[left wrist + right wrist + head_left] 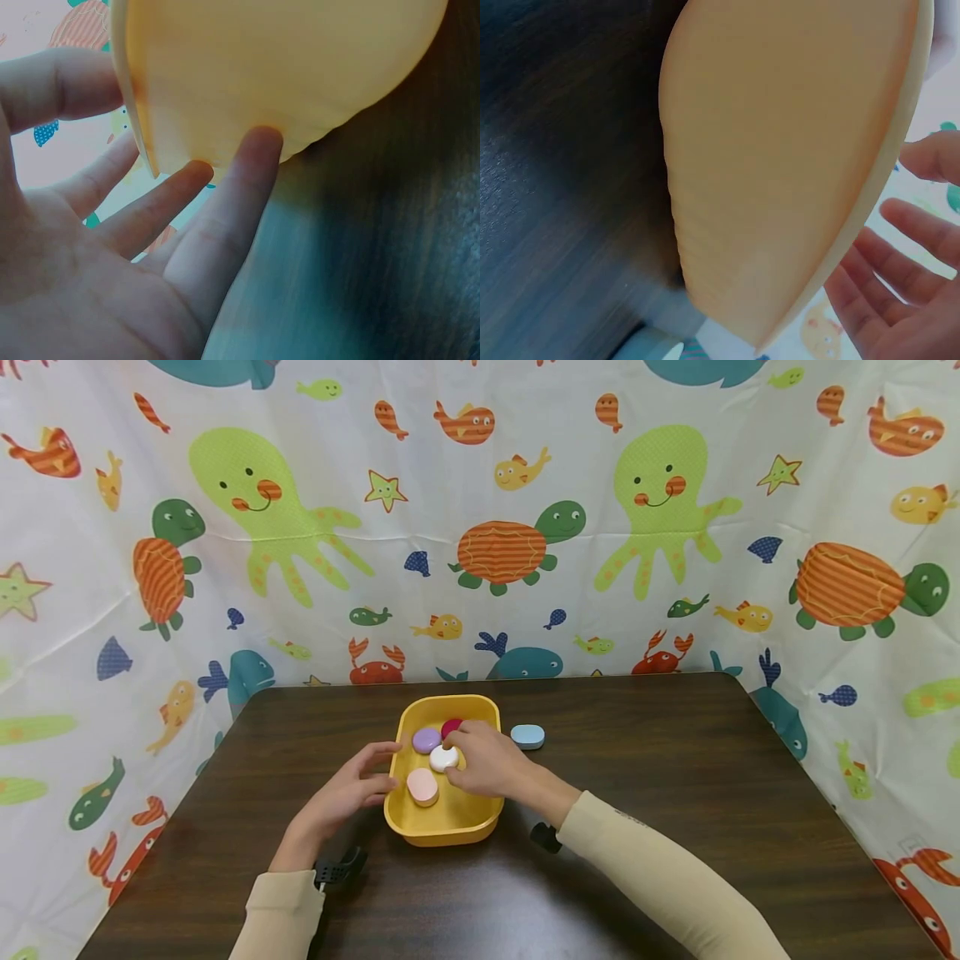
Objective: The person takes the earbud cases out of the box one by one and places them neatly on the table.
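A yellow plastic bin (442, 837) stands on the table with smooth oval pieces inside: a purple one (427, 741), a dark pink one (451, 727), a white one (443, 759) and a pale pink one (423, 787). My right hand (491, 762) reaches over the bin's right side, its finger and thumb pinching the white piece. In the right wrist view the bin wall hides that contact. Spread fingers of my left hand (347, 789) touch the bin's left side; the left wrist view shows fingertips (262, 142) against the outer wall.
A light blue oval piece (527, 737) lies on the dark wooden table (645, 752), just right of the bin. Behind the table hangs a white curtain (442, 468) printed with sea animals. Each wrist carries a small black device.
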The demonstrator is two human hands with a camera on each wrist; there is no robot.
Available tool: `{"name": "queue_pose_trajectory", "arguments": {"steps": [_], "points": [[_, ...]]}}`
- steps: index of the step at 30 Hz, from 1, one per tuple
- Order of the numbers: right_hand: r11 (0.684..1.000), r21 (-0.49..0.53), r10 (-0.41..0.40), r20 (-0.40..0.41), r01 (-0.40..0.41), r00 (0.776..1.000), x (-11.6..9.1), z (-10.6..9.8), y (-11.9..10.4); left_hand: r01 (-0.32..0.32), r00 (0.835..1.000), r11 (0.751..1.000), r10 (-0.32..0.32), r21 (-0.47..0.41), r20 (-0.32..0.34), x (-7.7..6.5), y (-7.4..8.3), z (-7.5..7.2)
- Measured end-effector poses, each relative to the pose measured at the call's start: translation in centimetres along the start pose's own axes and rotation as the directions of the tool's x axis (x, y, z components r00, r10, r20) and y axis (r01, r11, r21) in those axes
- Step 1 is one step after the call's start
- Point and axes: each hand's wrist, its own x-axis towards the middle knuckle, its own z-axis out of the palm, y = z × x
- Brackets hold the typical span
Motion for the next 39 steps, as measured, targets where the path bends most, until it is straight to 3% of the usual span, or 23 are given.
{"name": "queue_pose_trajectory", "arguments": {"steps": [7, 16, 29, 39], "points": [[1.0, 0.013, -0.021, 0.006, 0.021, 1.0, 0.6, 0.4, -0.5, -0.001, 1.0, 1.0, 0.001, -0.001, 0.006, 0.0, 0.0, -0.1], [0.999, 0.024, 0.026, 0.059, -0.027, 0.998, 1.2, 1.3, -1.1, -0.006, 1.0, 1.0, 0.006, -0.011, 0.009, -0.1, 0.0, 0.0], [1.0, 0.008, 0.028, 0.111, -0.029, 0.993, 1.4, 2.9, -2.1, -0.016, 1.0, 1.0, 0.016, -0.008, 0.01, -0.1, 0.0, 0.0], [1.0, -0.022, 0.009, 0.113, -0.007, 0.994, 1.6, 3.8, -2.4, -0.015, 1.0, 1.0, 0.015, -0.002, 0.002, -0.1, 0.1, 0.1]]}}
